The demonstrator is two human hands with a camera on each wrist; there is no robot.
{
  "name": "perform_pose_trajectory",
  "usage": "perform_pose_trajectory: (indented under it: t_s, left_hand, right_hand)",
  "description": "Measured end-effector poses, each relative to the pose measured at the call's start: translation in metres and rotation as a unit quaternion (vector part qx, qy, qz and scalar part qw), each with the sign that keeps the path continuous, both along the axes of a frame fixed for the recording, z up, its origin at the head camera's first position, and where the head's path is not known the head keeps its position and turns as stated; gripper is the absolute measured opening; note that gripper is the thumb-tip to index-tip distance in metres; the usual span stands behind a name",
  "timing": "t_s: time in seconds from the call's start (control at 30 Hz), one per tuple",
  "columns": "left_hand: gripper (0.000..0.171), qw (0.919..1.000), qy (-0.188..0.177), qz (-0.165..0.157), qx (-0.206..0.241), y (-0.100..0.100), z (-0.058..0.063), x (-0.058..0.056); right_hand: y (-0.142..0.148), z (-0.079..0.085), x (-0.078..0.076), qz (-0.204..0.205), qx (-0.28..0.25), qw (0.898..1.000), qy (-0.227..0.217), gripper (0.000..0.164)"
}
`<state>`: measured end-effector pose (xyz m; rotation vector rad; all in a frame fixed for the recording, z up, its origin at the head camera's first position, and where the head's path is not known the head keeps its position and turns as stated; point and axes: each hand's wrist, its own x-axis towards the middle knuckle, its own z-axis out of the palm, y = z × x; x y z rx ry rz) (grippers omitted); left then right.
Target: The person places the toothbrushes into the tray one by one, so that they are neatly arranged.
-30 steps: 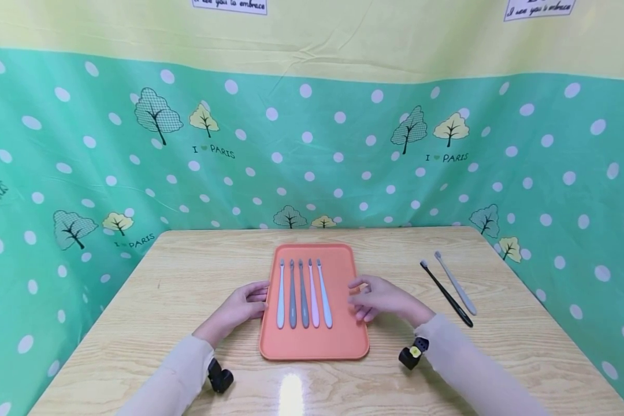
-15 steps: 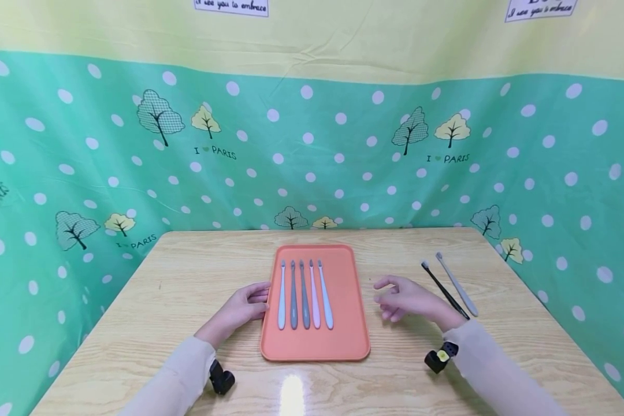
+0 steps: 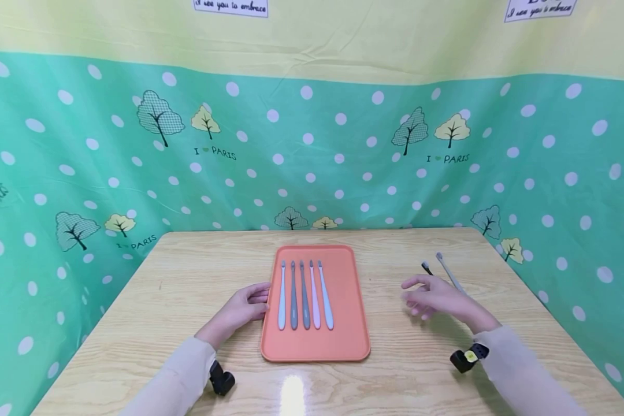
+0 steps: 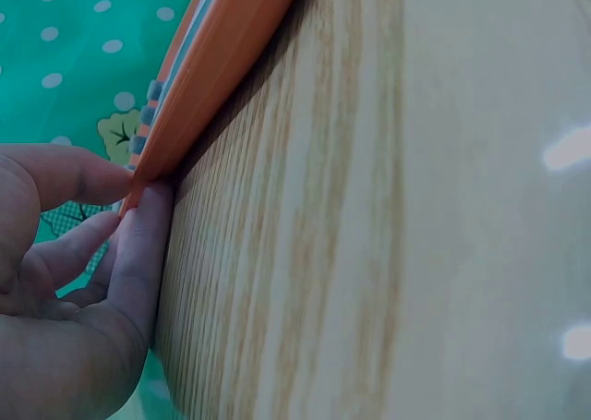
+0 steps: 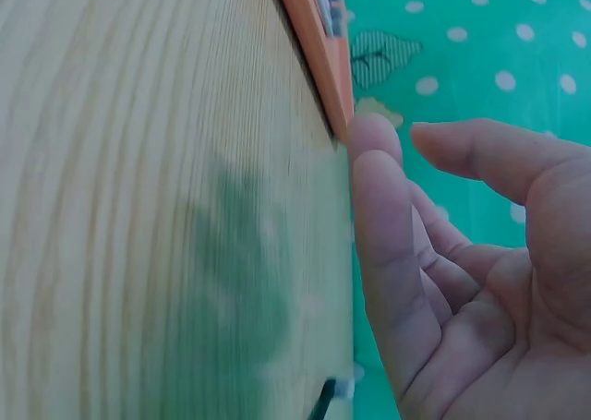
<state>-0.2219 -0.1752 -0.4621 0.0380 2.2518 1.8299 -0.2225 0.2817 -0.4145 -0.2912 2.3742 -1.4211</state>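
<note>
An orange tray (image 3: pixel 343 341) lies on the table with several toothbrushes side by side on it: light blue (image 3: pixel 282 300), grey, pink (image 3: pixel 314 300) and another light blue one. My left hand (image 3: pixel 241 309) holds the tray's left edge, thumb and fingertips at the rim. To the tray's right, my right hand (image 3: pixel 442 297) hovers above the table with loosely bent fingers and nothing in them. Beneath and behind it lie a black toothbrush (image 3: pixel 427 267), mostly hidden by the hand, and a grey toothbrush (image 3: pixel 449 270), its handle partly covered.
The light wooden table (image 3: pixel 208 260) is backed by a green, dotted cloth (image 3: pixel 312 173) that also hangs at both sides. Each wrist carries a small black camera, such as the right camera (image 3: pixel 464 361).
My right hand has moved away from the tray's right edge, rightward toward the two loose toothbrushes, and now covers part of them. My left hand and the tray have stayed put.
</note>
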Motion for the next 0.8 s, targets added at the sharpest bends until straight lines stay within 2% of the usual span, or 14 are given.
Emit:
perform_pose_trajectory:
  t_s: [0.5,0.8]
  left_hand:
    - [0.057,0.9999,0.001,0.011,-0.005,0.001,-0.004,-0.002]
    - [0.057,0.9999,0.000,0.016,-0.004,0.002,-0.005,-0.003]
  right_hand:
    - [0.063,0.010,0.007,-0.049,0.053,0.997,0.002,0.054]
    - [0.091,0.008,0.011,-0.070,0.071,0.995,0.001,0.051]
